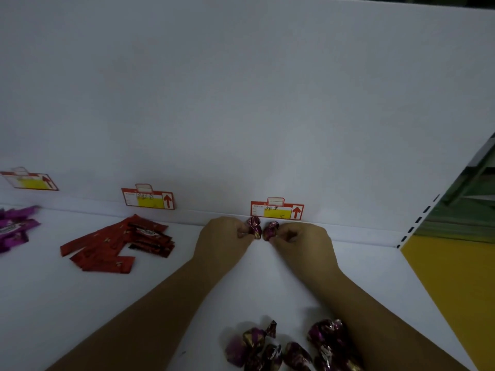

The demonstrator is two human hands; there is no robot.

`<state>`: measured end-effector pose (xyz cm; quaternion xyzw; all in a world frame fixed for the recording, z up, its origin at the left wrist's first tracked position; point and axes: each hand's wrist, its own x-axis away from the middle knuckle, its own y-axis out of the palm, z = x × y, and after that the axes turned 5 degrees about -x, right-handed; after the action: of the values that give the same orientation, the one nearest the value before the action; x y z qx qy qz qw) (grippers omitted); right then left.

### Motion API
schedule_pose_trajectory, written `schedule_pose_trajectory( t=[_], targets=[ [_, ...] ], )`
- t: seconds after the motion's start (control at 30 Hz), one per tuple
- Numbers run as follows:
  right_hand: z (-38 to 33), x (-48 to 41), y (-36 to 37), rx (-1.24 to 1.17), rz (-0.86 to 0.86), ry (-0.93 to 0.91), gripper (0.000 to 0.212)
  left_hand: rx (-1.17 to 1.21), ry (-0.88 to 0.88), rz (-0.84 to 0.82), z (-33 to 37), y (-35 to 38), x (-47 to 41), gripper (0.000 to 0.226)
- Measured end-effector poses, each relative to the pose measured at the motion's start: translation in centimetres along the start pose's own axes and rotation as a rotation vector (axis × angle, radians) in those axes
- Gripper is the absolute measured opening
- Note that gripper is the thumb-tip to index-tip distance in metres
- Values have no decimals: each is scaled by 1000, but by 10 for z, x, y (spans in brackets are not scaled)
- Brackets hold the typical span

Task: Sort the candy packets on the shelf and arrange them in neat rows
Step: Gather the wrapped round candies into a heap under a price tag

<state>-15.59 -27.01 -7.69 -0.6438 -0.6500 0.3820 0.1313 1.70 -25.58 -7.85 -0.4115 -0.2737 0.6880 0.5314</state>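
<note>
Both hands reach to the back of the white shelf, just below a red and yellow price tag. My left hand pinches a dark purple foil-wrapped candy. My right hand pinches a second one right beside it. The two candies sit close together against the back wall. A loose pile of the same purple foil candies lies at the shelf's front, between and under my forearms.
Red flat packets lie in a heap left of centre under a second price tag. Bright purple packets lie at the far left under a third tag. A yellow side panel bounds the shelf on the right.
</note>
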Motion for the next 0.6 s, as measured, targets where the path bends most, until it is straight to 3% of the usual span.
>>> schedule_pose_trajectory(
  t=[0.3,0.4,0.47,0.53,0.6],
  targets=[
    [3,-1,1,23,-77,-14,7,1,17,21,-1,-3,1,17],
    [2,-1,-15,-239,-164,114,9,122,-40,70,0,-6,4,11],
    [-1,0,-37,-475,-303,243,9,215,-38,69,8,-12,8,18],
    [-4,1,-65,-479,-473,265,8,333,25,-49,23,-23,10,23],
    [-7,7,-92,-333,-666,218,10,329,153,-334,43,-40,15,19]
  ],
)
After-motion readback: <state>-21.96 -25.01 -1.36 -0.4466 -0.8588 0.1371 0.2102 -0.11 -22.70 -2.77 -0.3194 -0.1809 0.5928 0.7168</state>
